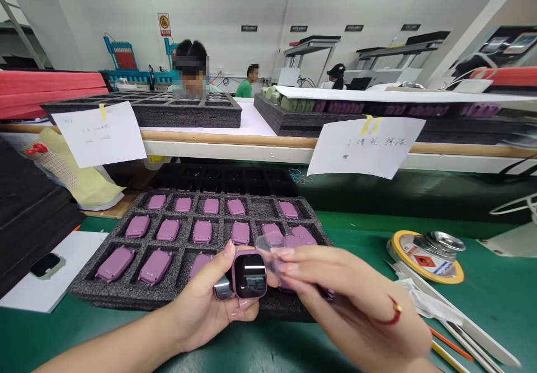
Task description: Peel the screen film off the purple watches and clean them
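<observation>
Thumb and fingers of my left hand [210, 300] are closed round a purple watch case [250, 274], its dark glossy screen facing me. A second dark glassy piece [224, 288] sits in the same hand, partly behind the case. My right hand [348, 294], wearing a red string bracelet, is just to the right and pinches a clear thin film [268, 244] beside the case. Below and behind both hands lies a black foam tray [180, 253], its compartments holding several purple watch cases [202, 231]; part of it is hidden by my hands.
At right on the green bench are a yellow-rimmed round container [425, 258], tweezers [465, 317] and thin sticks. White paper [52, 272] bearing a dark watch-like piece lies at left. A shelf [235, 145] with foam trays crosses ahead. Several people sit beyond it.
</observation>
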Available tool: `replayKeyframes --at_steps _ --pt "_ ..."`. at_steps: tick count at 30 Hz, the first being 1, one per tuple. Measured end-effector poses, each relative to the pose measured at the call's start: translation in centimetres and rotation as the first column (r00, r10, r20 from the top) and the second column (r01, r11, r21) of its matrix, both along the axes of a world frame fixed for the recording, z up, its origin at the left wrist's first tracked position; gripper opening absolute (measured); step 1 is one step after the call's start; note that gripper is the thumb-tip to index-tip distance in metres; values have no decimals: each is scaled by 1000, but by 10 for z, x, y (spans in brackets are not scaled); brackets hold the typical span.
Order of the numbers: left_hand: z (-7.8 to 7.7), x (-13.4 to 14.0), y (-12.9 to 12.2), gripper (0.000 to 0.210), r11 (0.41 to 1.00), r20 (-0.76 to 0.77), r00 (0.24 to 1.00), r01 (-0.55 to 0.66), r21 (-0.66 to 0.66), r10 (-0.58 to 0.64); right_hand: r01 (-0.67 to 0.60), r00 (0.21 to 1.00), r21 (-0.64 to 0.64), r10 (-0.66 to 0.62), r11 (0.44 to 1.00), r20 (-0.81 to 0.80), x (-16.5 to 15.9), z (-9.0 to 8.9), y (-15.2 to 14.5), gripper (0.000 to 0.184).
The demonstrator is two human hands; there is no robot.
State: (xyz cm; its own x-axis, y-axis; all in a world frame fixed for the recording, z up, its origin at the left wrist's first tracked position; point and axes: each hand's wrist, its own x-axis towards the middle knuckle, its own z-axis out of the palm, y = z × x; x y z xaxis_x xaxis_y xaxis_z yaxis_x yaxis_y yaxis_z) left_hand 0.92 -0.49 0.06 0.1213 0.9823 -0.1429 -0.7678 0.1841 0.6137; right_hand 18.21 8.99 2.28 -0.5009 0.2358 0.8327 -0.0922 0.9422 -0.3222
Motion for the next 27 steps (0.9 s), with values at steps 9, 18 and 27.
replayKeyframes --at_steps 9,18,27 --pt "-1 -1 -1 48 996 11 1000 2 -87 -1 -187 972 48 178 981 150 -2 -8 -4 41" --pt "4 9 -3 47 993 -201 973 -116 -15 110 -14 972 13 10 1000 234 -17 -3 -12 59" --pt "6 2 -1 50 985 -147 987 -81 -152 58 -114 974 -132 137 985 180 -15 -3 -5 59"
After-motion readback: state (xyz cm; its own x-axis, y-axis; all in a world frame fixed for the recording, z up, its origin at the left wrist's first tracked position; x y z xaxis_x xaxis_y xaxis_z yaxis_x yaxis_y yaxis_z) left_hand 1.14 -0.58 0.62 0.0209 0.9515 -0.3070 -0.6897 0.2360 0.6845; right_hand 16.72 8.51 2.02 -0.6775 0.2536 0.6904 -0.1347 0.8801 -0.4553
